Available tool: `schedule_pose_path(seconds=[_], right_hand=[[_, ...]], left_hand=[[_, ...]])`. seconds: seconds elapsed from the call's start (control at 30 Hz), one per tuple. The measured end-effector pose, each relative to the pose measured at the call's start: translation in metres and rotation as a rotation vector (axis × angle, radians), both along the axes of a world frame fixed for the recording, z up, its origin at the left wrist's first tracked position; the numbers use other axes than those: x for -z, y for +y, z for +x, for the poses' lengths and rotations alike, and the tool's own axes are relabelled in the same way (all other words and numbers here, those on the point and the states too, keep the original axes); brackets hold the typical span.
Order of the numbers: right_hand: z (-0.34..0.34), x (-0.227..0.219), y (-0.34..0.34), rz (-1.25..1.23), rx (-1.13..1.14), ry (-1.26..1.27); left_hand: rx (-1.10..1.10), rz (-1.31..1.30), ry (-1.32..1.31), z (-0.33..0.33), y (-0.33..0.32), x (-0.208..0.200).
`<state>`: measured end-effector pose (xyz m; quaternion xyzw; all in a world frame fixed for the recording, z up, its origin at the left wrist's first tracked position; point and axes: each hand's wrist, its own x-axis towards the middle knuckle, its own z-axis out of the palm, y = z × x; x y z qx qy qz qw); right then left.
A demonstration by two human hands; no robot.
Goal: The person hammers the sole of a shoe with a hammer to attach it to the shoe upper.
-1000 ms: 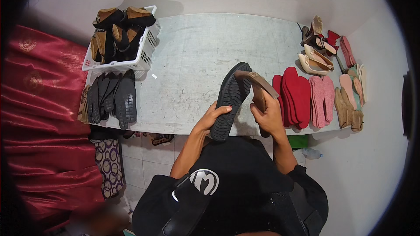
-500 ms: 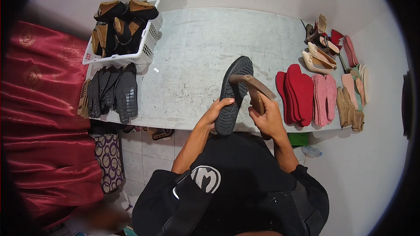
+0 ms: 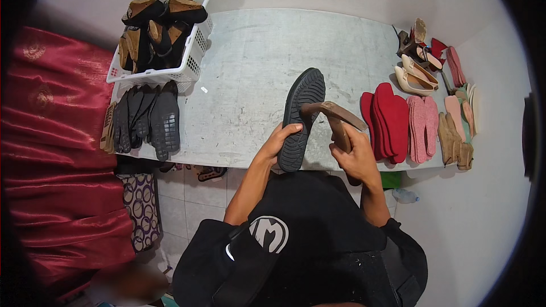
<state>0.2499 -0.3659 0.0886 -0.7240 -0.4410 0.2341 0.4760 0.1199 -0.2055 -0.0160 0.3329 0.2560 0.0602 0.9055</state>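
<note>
My left hand [image 3: 278,141] is closed round the edge of a black shoe sole [image 3: 294,146], its thumb lying on the ribbed tread. The sole slants toe-up in front of me, over the front edge of the table, with its tread facing me; what is behind it is hidden. A hammer [image 3: 346,115] is in my right hand [image 3: 358,156], fingers wrapped round its brown handle. The rounded end of its long, worn head is at the middle of the tread, and they appear to touch. The hammer's other end points out to the right.
On the pale table [image 3: 244,74], a white basket [image 3: 190,62] of black footwear stands back left, behind dark soles [image 3: 165,119]. At the right lie red insoles [image 3: 389,125], pink insoles [image 3: 424,128], cream shoes [image 3: 415,77] and tan pieces [image 3: 452,136]. A red curtain [image 3: 62,153] hangs left.
The sole has shifted slightly up and left in my left hand. My right hand and the hammer have moved a little to the right and down, lower along the tread.
</note>
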Motion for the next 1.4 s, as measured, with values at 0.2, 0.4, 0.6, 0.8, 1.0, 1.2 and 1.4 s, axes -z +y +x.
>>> schedule_pose_path(seconds=[0.2, 0.4, 0.6, 0.8, 1.0, 1.2, 1.4], right_hand=[[0.0, 0.001, 0.0, -0.073, -0.028, 0.012], [-0.003, 0.0, -0.005, -0.063, 0.053, 0.016], [0.001, 0.006, -0.007, -0.132, 0.019, 0.022], [0.014, 0.012, -0.001, -0.031, 0.099, 0.06], [0.024, 0.02, 0.003, -0.012, 0.087, 0.062], [0.026, 0.009, 0.012, -0.053, 0.205, 0.093], [0.027, 0.011, 0.009, -0.03, 0.184, 0.035]], left_hand=[[-0.016, 0.054, 0.019, 0.004, -0.003, -0.005], [-0.025, -0.013, -0.005, -0.003, 0.002, -0.002], [-0.027, -0.019, 0.02, -0.007, 0.001, 0.007], [-0.024, -0.064, 0.038, -0.012, 0.0, 0.009], [0.002, -0.059, 0.046, -0.011, -0.003, 0.01], [0.02, -0.073, 0.032, -0.008, -0.004, 0.006], [0.04, -0.086, 0.058, -0.002, -0.008, 0.009]])
